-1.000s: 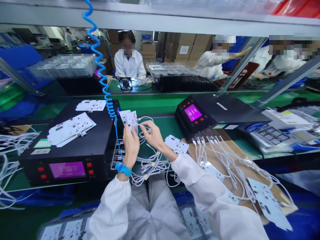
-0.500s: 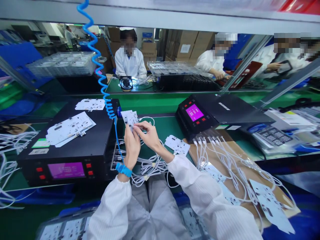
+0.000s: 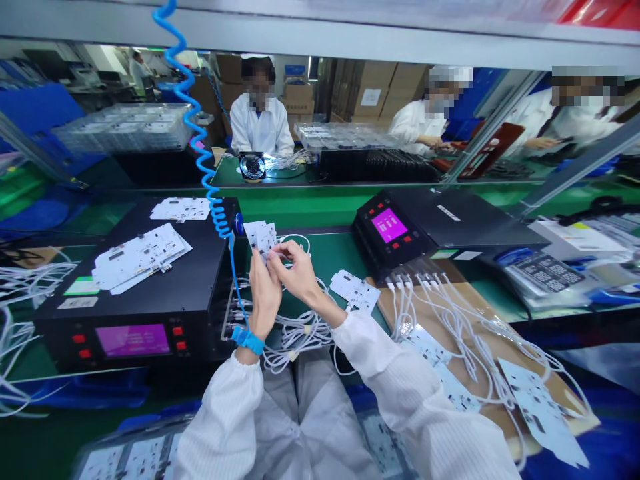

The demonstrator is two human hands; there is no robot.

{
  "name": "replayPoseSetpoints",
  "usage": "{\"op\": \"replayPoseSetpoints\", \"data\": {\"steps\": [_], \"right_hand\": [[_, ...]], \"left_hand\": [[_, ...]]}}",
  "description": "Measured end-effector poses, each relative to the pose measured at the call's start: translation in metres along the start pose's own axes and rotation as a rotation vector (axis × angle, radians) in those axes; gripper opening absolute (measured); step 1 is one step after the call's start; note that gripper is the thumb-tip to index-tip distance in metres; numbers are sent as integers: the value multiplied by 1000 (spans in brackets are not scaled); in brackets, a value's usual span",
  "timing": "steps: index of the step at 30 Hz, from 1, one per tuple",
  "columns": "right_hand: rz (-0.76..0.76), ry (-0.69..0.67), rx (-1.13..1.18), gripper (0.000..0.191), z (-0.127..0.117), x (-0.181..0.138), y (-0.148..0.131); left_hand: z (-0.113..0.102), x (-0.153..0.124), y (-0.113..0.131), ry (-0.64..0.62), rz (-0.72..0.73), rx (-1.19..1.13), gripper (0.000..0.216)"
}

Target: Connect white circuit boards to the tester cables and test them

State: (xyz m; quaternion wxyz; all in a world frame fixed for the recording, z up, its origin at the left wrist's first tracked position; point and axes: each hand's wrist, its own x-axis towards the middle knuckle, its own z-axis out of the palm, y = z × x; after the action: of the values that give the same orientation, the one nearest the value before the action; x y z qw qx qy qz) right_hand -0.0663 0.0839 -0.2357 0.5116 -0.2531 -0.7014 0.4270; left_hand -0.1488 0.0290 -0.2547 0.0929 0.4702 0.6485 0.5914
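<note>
My left hand (image 3: 264, 293) is closed around the lower end of a white circuit board (image 3: 260, 237), which it holds up, tilted, above the bench. A blue wrist strap (image 3: 249, 341) circles that wrist. At the board's lower right edge, my right hand (image 3: 296, 270) pinches with thumb and forefinger; what sits between those fingertips is hidden. White cables (image 3: 305, 333) lie in a tangled bundle below both hands. Another white circuit board (image 3: 355, 291) rests on the bench just right of my right hand.
To the left, a black test box (image 3: 150, 300) with a lit screen carries several boards (image 3: 143, 257). A second black box (image 3: 450, 220) stands right, with white cables plugged in over brown paper (image 3: 400, 310). A coiled blue cord (image 3: 200, 143) hangs before me. Co-workers sit across the bench.
Both my hands stay almost in place on the board, with only slight shifts of the right fingers. Across the bench, co-workers on the right have moved their hands.
</note>
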Motion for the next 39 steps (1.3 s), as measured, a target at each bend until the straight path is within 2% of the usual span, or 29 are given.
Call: {"op": "replayPoseSetpoints", "data": {"steps": [10,21,26,30,32,36,39], "right_hand": [[-125,22,-66,20,1,-5,-2],[-181,79,-104,18,4,-9,-4],[-201,89,-101,17,0,-3,-1],[-130,105,-109,18,-5,6,4],[-68,124,-79,20,-9,10,8],[55,145,-14,26,-19,24,20],[127,139,-47,25,-27,42,34]], "left_hand": [[2,-3,0,12,14,36,44],[5,-4,3,13,11,94,28],[4,5,4,-42,66,118,22],[3,11,9,-94,107,160,19],[2,12,11,-83,112,187,22],[-5,9,12,-48,94,268,40],[-15,5,13,-48,94,325,37]]}}
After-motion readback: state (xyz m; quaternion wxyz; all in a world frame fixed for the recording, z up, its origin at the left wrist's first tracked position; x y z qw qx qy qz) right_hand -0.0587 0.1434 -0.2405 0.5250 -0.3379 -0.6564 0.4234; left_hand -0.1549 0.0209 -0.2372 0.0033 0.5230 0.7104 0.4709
